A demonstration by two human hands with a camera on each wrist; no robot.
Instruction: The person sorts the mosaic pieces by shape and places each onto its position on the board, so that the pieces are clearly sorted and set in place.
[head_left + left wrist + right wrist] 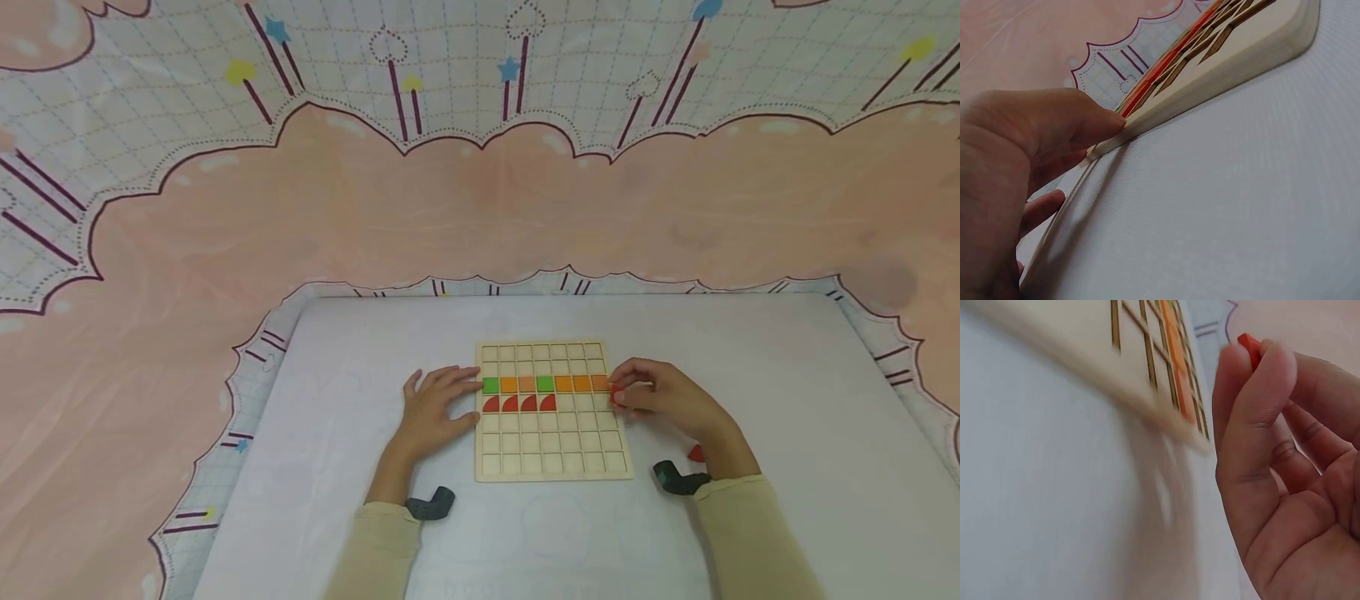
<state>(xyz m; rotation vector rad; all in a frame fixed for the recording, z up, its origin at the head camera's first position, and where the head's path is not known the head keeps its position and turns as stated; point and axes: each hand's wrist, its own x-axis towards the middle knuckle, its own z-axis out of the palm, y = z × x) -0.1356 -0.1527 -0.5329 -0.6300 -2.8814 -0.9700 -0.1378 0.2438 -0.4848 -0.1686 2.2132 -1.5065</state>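
A wooden grid board (553, 463) lies flat on the white table. One row holds green and orange square tiles (545, 384); in the row below, red quarter-circle tiles (529, 404) fill the cells on the left. My left hand (435, 414) rests at the board's left edge, fingers spread, with thumb and fingertips against its side. Just off the board's right edge, my right hand (663, 396) pinches a small red tile (1249, 349) between thumb and fingertip. Most of that tile is hidden by the fingers.
Another red tile (697, 453) lies on the table beside the right wrist, partly covered by it. Dark wrist devices (432, 504) sit at both cuffs. A peach and white patterned cloth (480, 208) hangs behind the white table (360, 350).
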